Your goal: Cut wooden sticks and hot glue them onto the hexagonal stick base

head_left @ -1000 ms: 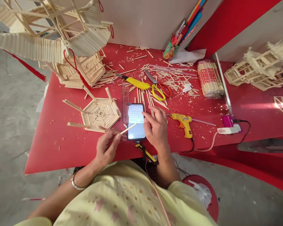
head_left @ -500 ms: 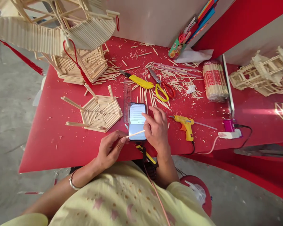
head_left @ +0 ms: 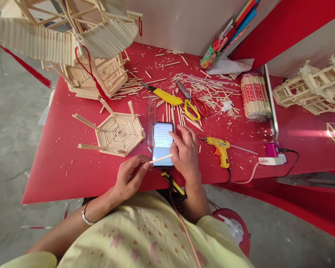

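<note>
My left hand [head_left: 132, 175] pinches a thin wooden stick [head_left: 162, 158] between thumb and fingers. The stick slants across the lower part of a phone [head_left: 163, 139] with a lit screen. Over the phone's right edge is my right hand [head_left: 186, 150], fingers apart and index finger pointing at the screen. The stick's far tip ends close to my right thumb; whether they touch I cannot tell. Up and left of the phone lies a hexagonal stick base [head_left: 120, 134] with several posts. A clear ruler [head_left: 150, 119] lies along the phone's left side.
A yellow utility knife [head_left: 166, 96], scissors [head_left: 189, 102] and loose sticks lie beyond the phone. To the right are a yellow glue gun [head_left: 221, 149] and a stick bundle [head_left: 256, 96]. A large stick pavilion [head_left: 95, 74] with red tassels stands at the back left.
</note>
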`<state>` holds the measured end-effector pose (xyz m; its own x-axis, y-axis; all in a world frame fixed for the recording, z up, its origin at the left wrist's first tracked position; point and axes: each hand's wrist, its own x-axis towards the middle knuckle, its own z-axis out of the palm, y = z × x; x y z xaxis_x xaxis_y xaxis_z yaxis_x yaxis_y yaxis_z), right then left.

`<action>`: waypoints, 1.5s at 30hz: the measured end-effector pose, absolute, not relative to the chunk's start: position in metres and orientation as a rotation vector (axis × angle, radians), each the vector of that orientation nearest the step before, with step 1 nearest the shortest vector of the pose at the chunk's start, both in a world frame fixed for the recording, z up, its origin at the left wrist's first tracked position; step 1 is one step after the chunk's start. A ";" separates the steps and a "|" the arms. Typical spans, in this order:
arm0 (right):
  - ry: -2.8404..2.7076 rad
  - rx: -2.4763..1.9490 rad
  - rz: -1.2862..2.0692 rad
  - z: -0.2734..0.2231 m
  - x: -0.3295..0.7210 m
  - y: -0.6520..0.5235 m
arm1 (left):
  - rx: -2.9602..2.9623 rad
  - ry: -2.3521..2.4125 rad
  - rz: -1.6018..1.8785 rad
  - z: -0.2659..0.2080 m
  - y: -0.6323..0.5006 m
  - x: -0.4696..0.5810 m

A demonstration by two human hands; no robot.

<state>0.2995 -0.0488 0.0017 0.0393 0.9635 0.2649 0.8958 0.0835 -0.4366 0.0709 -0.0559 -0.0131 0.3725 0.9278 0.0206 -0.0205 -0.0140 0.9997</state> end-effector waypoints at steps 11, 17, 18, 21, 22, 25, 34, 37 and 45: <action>-1.869 -1.768 0.127 0.001 0.300 -0.052 | 1.453 0.881 0.934 -0.017 -0.057 0.070; -1.867 -1.767 0.157 0.003 0.300 -0.052 | 1.447 0.878 0.943 -0.016 -0.057 0.071; -1.869 -1.769 0.159 0.003 0.300 -0.052 | 1.443 0.881 0.943 -0.016 -0.057 0.071; -1.880 -1.766 0.143 0.003 0.300 -0.051 | 1.451 0.877 0.942 -0.015 -0.056 0.071; -1.884 -1.764 0.136 0.003 0.300 -0.051 | 1.459 0.873 0.941 -0.015 -0.056 0.071; -1.888 -1.760 0.123 0.001 0.299 -0.051 | 1.493 0.861 0.941 -0.015 -0.056 0.069; -1.863 -1.757 0.063 0.005 0.299 -0.055 | 1.535 0.846 0.967 -0.015 -0.056 0.069; -1.861 -1.749 0.076 0.008 0.299 -0.061 | 1.535 0.849 0.977 -0.015 -0.056 0.067; -1.856 -1.760 0.102 0.009 0.300 -0.078 | 1.543 0.845 0.987 -0.014 -0.057 0.066</action>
<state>0.3004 -0.0782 0.0086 0.0318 0.9369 0.3482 0.8933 0.1296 -0.4303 0.0661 -0.0566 -0.0141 0.4058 0.9002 0.1581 0.0171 -0.1804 0.9834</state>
